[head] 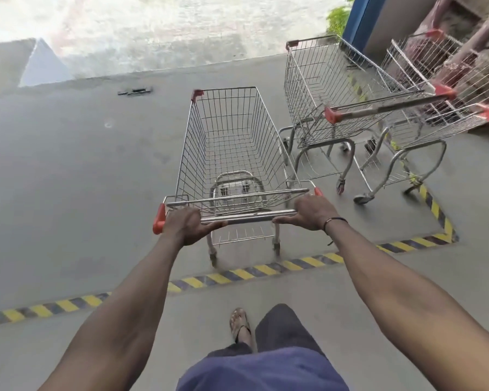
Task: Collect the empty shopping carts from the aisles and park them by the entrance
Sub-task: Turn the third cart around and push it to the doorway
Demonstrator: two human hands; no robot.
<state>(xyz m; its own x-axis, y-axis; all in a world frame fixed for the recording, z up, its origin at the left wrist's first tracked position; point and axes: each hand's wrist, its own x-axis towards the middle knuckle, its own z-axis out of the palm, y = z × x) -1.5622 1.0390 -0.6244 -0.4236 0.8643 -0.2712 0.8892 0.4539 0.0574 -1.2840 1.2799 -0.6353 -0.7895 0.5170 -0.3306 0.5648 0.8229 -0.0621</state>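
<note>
At the centre of the frame, our left hand point(191, 225) and right hand point(311, 211) wrap their fingers round the handle bar of the empty cart point(232, 148). We should steer it right, level with the parked carts point(347, 103), keeping clear of their wheels.

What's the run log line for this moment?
left hand grips cart handle | right hand grips handle | pushed cart empty | parked carts right | stage: parking
</note>
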